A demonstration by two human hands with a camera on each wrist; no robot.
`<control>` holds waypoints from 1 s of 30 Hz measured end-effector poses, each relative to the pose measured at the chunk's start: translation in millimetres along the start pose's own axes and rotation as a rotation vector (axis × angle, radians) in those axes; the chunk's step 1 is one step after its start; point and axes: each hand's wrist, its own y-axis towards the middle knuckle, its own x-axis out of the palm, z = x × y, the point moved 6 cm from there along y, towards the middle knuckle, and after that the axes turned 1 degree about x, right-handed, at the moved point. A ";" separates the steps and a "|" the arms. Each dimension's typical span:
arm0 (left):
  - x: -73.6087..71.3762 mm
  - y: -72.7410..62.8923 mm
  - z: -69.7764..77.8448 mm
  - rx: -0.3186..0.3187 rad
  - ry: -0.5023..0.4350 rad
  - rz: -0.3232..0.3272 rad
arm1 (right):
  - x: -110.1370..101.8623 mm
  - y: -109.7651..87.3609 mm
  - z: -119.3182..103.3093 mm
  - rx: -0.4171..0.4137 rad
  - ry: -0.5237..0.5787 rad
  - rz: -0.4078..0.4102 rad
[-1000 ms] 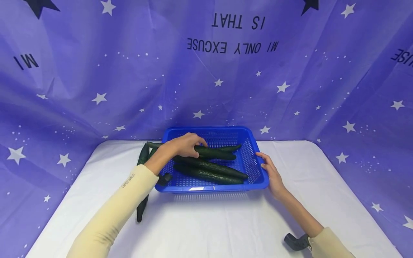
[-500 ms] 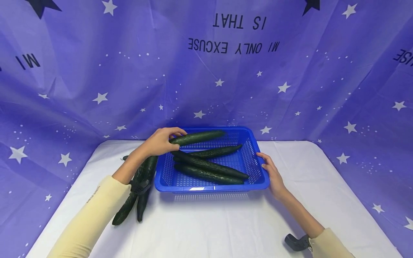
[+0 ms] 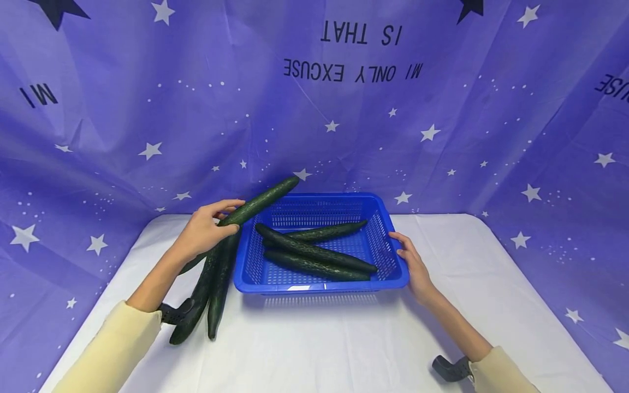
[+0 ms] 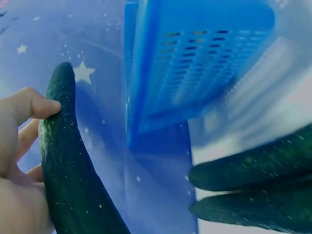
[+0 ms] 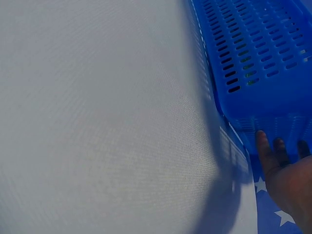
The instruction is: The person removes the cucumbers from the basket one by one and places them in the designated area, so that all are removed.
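Note:
My left hand [image 3: 206, 229] grips a dark green cucumber [image 3: 267, 201] by its near end. Its far end points up and right, above the back left corner of a blue plastic basket [image 3: 321, 287]. In the left wrist view, the thumb and fingers are around this cucumber [image 4: 73, 161]. Three cucumbers lie in the basket, one of them [image 3: 314, 250] crossing over another [image 3: 339, 230]. My right hand [image 3: 416, 270] holds the basket's right rim; in the right wrist view its fingers [image 5: 267, 151] touch the outer wall.
Several cucumbers [image 3: 220, 295] lie bunched on the white tablecloth [image 3: 314, 349] left of the basket, partly under my left forearm. A purple star-patterned curtain [image 3: 314, 136] stands behind and at both sides. A black camera mount [image 3: 449, 369] sits at the right wrist.
My left hand has lifted one cucumber out of the basket and carried it left, tilting its far end upward. The right hand and basket have stayed in place.

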 end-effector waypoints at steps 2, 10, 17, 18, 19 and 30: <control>-5.7 -7.3 -7.1 -0.025 -0.033 0.028 | 0.8 0.4 -0.8 -0.009 -0.003 0.004; -18.9 -34.1 -34.1 -0.110 -0.072 0.097 | 2.5 0.5 -2.7 -0.020 -0.006 0.015; -20.8 -53.3 -59.4 -0.199 -0.133 0.134 | 0.0 -0.3 -0.6 0.004 -0.045 0.029; -20.3 -56.1 -63.2 -0.211 -0.146 0.139 | -0.1 -0.5 -0.6 0.004 -0.047 0.027; -19.7 -58.8 -66.9 -0.223 -0.160 0.143 | -0.1 -0.5 -0.1 0.006 -0.043 0.023; -10.3 -77.3 -103.8 -0.350 -0.301 0.200 | -0.5 -0.7 1.1 0.020 -0.033 0.013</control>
